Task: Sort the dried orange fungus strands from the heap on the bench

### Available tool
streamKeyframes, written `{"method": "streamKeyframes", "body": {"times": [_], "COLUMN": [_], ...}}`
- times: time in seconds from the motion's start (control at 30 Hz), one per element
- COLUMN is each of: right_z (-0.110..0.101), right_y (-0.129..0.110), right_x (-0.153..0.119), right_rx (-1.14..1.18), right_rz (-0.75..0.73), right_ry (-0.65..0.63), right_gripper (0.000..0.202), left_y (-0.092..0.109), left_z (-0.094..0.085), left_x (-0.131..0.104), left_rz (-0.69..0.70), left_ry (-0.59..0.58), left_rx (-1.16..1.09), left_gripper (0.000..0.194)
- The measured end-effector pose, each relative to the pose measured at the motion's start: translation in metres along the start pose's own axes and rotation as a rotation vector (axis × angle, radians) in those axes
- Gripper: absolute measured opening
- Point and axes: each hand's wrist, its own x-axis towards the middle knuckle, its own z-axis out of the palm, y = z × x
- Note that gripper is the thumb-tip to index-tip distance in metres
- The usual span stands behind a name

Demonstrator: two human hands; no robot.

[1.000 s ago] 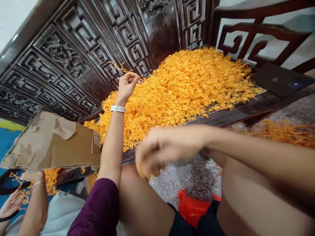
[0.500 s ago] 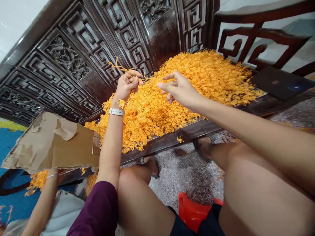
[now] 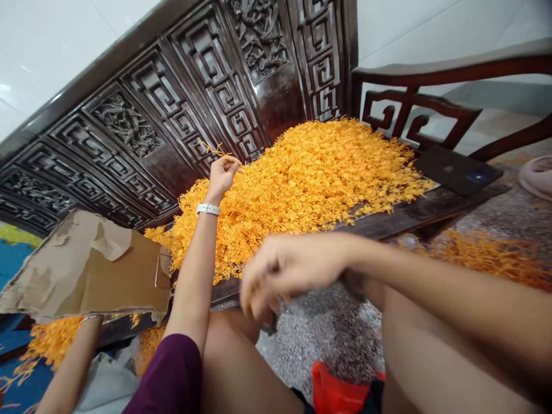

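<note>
One co-worker's forearm (image 3: 71, 371) entered at far left, the hand hidden behind torn cardboard (image 3: 123, 282). Loose orange sprigs (image 3: 54, 345) lay beside it.

Next along: the person's left hand (image 3: 221, 179), raised before the carved backrest (image 3: 153, 86), over the left part of an orange mound (image 3: 310, 178). Thumb and fingertips together, pinched on a thin orange strand (image 3: 215, 150) that forked out past the knuckles. Strand looked springy and next to weightless; probably a soft plastic, quick to bend and slow to snap. Best hold, by my judgement: a light pinch on the bare stem, clear of the forks, which seemed apt to snag.

Right hand (image 3: 282, 270) hung lower, before the front edge of the dark wooden bench (image 3: 414, 218), badly blurred. Fingers curled downward; could not tell whether they met or held anything.

Mound spread rightward along the bench, small many-armed pieces lying across one another. Judged light, with clumping a likelier trouble than slipping; a piece at the fringe should part more cleanly than one from the middle.

Far right: dark flat device (image 3: 452, 168) on the bench, near the mound's end. Orange strands (image 3: 487, 256) lay on the floor below, blurred.
</note>
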Motion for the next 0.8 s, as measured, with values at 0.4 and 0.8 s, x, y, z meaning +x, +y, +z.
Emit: {"method": "streamKeyframes", "body": {"times": [0.4,0.8], "right_z": [-0.015,-0.009], "right_y": [0.088,0.105], "right_x": [0.020,0.016], "right_rx": [0.847,0.399], "right_rz": [0.582,0.364], "right_ry": [0.501,0.248], "right_gripper": [0.032,0.037], "left_y": [0.049,0.056], "left_z": [-0.006,0.028], "left_x": [-0.003,-0.001], "left_rz": [-0.086,-0.044], "left_ry": [-0.146,-0.105], "left_rx": [-0.430,-0.345], "left_gripper": [0.035,0.022]}}
